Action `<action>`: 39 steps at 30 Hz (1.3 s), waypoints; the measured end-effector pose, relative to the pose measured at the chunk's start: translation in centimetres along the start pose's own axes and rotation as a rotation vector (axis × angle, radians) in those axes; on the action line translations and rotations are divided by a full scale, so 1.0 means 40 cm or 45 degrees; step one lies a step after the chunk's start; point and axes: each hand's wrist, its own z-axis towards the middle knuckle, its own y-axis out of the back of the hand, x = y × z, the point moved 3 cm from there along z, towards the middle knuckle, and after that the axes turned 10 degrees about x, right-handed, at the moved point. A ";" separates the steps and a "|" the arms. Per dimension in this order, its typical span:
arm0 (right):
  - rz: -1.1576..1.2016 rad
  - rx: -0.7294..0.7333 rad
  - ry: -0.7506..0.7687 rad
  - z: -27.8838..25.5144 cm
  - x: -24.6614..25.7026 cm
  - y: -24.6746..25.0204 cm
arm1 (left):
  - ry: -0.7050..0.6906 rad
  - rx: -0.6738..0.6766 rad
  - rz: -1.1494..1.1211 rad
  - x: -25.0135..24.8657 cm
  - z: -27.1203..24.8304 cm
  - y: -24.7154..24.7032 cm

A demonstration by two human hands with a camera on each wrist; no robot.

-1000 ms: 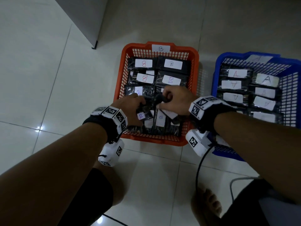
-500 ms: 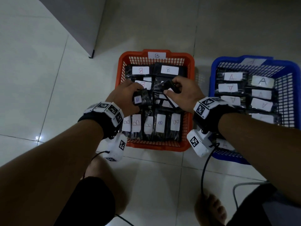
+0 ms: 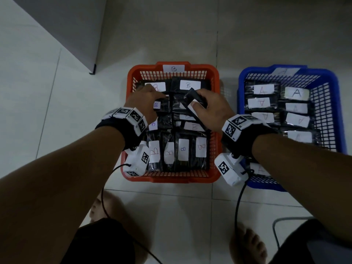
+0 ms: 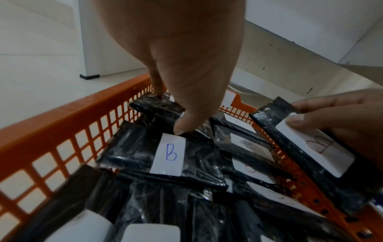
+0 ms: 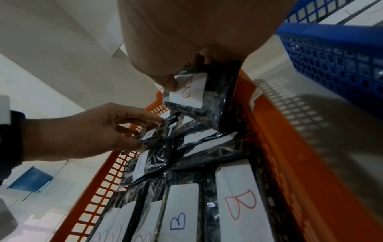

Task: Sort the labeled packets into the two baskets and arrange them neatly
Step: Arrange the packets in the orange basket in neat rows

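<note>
The orange basket (image 3: pixel 171 178), tagged B, holds several black packets with white B labels, a near row standing upright and others lying flat behind. My left hand (image 3: pixel 152 98) pinches a small black packet (image 3: pixel 161 106) with a blue B label over the basket's left middle; the right wrist view shows finger and thumb on its ends (image 5: pixel 151 133). My right hand (image 3: pixel 200 101) holds a tilted black packet (image 3: pixel 191 98) with a red B label (image 5: pixel 190 89), thumb on the label, above the flat packets. The blue basket (image 3: pixel 333 92) at the right holds A-labelled packets (image 3: pixel 263 90).
A grey cabinet corner (image 3: pixel 76 25) stands at the back left on the tiled floor. My bare feet (image 3: pixel 102 208) and wrist-camera cables (image 3: pixel 238 202) lie just before the baskets. The two baskets sit side by side with a narrow gap.
Both hands have lifted from the basket's near row and moved toward its back, each carrying a packet. The upright near row is now uncovered.
</note>
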 end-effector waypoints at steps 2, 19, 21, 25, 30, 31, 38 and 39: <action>0.005 -0.014 -0.011 0.001 -0.003 0.000 | -0.007 0.006 -0.023 0.002 0.006 -0.002; -0.128 -0.185 -0.145 -0.013 -0.050 0.069 | -0.452 0.313 -0.043 -0.186 -0.026 -0.094; -0.105 -0.166 -0.142 -0.015 -0.058 0.071 | -0.451 0.285 -0.090 -0.188 -0.026 -0.101; -0.071 -0.152 -0.094 -0.020 -0.066 0.072 | -0.463 0.282 -0.095 -0.197 -0.026 -0.109; -0.034 -0.106 -0.080 -0.017 -0.074 0.069 | -0.386 0.291 -0.098 -0.196 -0.011 -0.132; -0.035 -0.097 -0.073 -0.016 -0.073 0.070 | -0.377 0.296 -0.103 -0.195 -0.010 -0.137; -0.039 -0.089 -0.049 -0.013 -0.074 0.068 | -0.390 0.382 -0.230 -0.203 -0.018 -0.142; -0.030 -0.087 -0.040 -0.014 -0.073 0.066 | -0.403 0.387 -0.217 -0.204 -0.018 -0.137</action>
